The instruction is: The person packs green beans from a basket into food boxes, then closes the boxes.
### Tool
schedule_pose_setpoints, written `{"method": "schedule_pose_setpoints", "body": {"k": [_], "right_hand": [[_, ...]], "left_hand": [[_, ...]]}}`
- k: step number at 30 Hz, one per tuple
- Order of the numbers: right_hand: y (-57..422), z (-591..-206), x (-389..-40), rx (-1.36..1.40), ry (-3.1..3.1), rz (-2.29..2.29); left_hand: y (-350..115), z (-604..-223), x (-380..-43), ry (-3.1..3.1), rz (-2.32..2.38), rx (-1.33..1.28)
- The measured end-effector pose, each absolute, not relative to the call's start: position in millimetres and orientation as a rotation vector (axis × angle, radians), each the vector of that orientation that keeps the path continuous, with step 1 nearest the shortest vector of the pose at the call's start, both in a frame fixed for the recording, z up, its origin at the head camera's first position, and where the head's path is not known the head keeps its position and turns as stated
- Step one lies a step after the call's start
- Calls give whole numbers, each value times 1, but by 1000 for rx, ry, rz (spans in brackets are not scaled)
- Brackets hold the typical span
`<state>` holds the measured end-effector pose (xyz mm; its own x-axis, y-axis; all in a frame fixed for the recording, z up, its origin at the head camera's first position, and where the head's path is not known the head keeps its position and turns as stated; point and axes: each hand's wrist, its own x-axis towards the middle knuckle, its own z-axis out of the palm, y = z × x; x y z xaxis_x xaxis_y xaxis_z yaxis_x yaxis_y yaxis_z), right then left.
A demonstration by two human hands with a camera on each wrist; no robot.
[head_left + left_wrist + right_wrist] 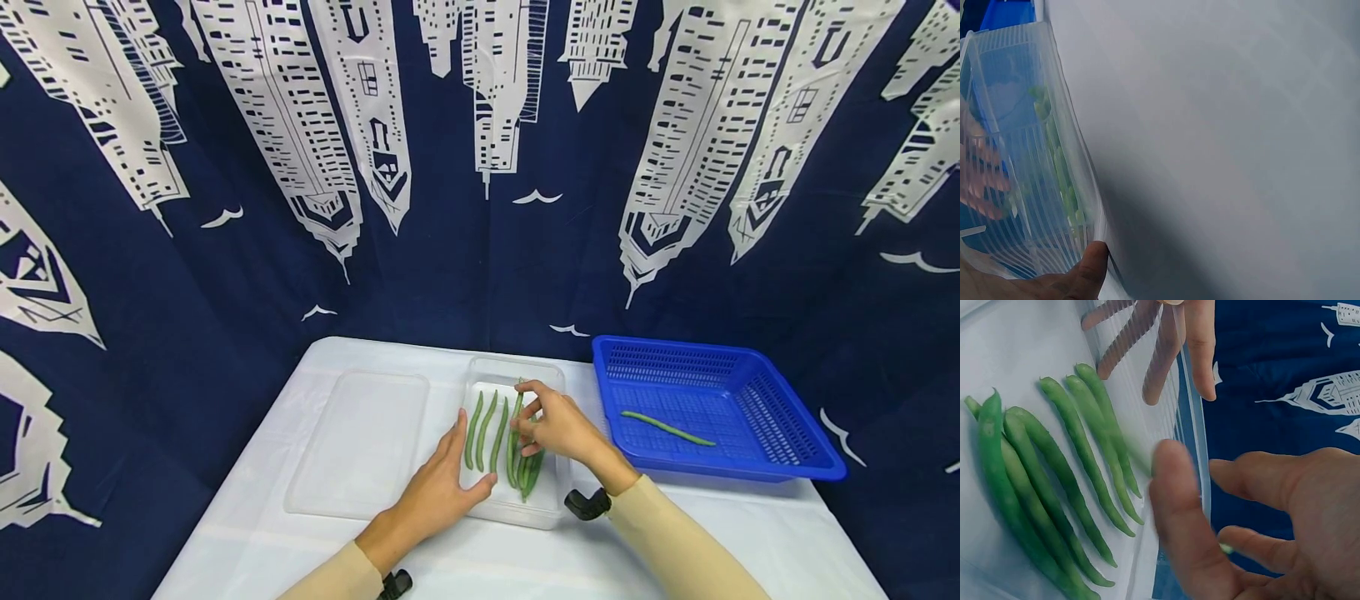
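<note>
Several green beans (483, 433) lie side by side in a clear plastic container (558, 500). My right hand (551, 425) is over the container's right half. In the right wrist view its thumb and fingers pinch a blurred green bean (1135, 447), mostly hidden behind the thumb. My left hand (442, 483) is at the container's left side, fingers straight and spread along the outer wall. Its thumb (1091, 269) touches the container near a corner in the left wrist view. Through the clear wall, the right wrist view shows the left fingers (1163, 362).
A blue plastic basket (795, 417) stands at the right with one green bean (667, 427) inside. Flat on the white table (240, 533) at the left lies a clear lid (360, 442). Behind hangs a dark blue cloth (480, 267) printed with white buildings.
</note>
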<state>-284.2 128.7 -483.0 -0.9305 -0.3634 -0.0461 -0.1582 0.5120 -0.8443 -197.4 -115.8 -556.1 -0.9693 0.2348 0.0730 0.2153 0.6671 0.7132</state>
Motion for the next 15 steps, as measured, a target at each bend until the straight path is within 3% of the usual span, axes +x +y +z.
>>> {"method": "schedule_pose_setpoints", "body": {"k": [15], "right_hand": [[139,-484,-280,-432,2547,-1359]], "left_hand": [[-115,-553,-196,2852,1210,364]]}}
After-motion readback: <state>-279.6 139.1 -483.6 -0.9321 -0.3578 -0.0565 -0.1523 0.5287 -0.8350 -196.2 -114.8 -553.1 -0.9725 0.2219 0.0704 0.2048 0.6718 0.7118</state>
